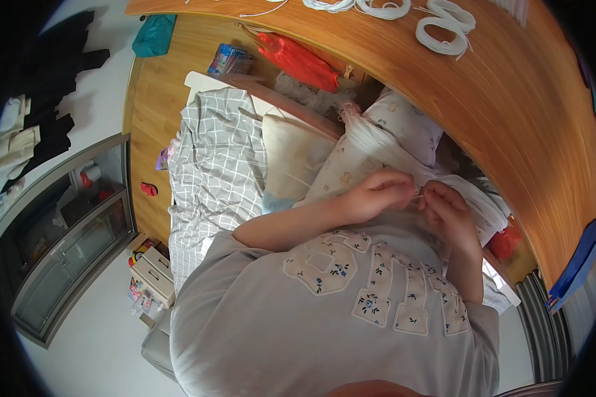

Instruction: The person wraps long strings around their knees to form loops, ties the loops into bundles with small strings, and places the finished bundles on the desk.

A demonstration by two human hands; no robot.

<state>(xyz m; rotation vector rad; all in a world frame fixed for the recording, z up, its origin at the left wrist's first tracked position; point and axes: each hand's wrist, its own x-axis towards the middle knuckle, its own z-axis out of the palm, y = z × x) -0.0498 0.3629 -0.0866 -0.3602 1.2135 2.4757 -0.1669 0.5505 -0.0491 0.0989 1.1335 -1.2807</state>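
My left hand point(384, 195) is closed in a pinch, slightly blurred, its fingertips meeting those of my right hand point(446, 204). Between them shows a short bit of thin pale thread; the finer detail is too small to make out. My right hand is closed too, thumb and forefinger pressed together on the thread. Just beyond both hands a loose bundle of long white threads point(381, 140) lies across a patterned cloth point(338, 173) with small bear-like prints, and runs on to the right beneath my right hand.
A wooden tabletop point(510, 86) curves along the far and right side, bearing several coils of white cord point(442, 36). To the left lies a bed with a grey checked cover point(218, 142) and a cream pillow point(291, 159). A red bag point(298, 61) sits beyond it.
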